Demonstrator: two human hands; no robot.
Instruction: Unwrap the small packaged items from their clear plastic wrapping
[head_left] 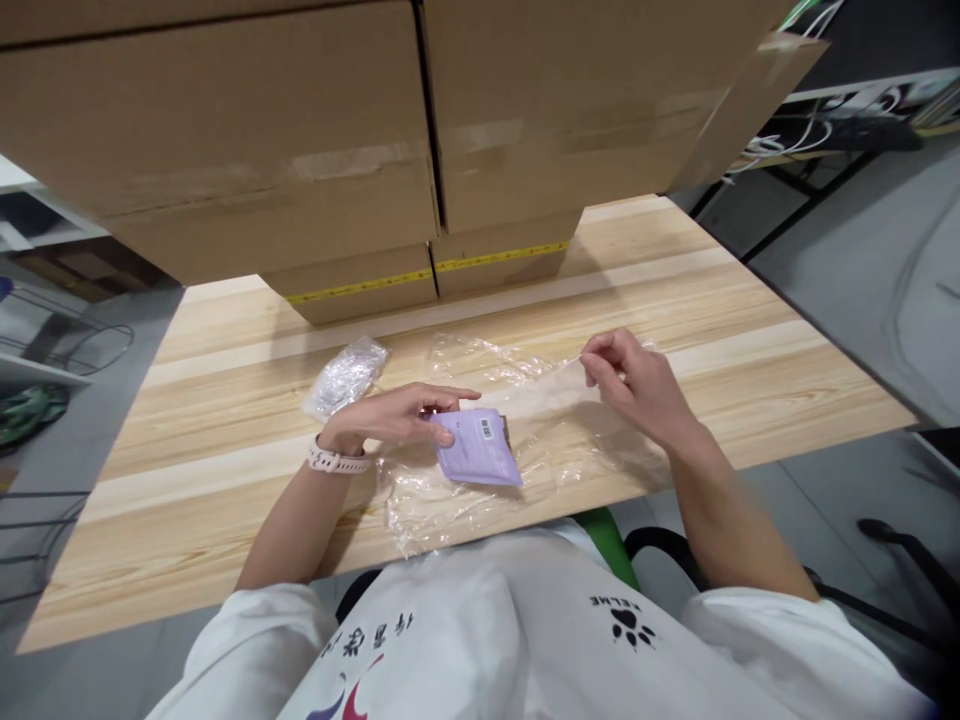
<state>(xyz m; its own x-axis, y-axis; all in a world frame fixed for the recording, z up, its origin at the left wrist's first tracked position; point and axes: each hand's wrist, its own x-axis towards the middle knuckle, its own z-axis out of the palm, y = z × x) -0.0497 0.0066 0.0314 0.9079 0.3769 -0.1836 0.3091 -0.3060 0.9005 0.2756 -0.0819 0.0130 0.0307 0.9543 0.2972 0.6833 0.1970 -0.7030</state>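
On the wooden table [225,400], my left hand [390,415] presses flat, fingers extended, on the lavender packet [480,450]; my right hand [637,385] pinches the clear plastic bag [555,420] to its right.

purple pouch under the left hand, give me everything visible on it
The purple pouch is a small, flat, pale lilac packet with a matte, soft-looking surface and rounded edges. A white barcode sticker sits near its top edge. It lies flat and slightly skewed on a sheet of clear plastic film spread on the wooden table, close to the near edge. The left hand rests fingers on its upper left corner; the right hand pinches the film further right, not the pouch. Whether it is sealed cannot be told.
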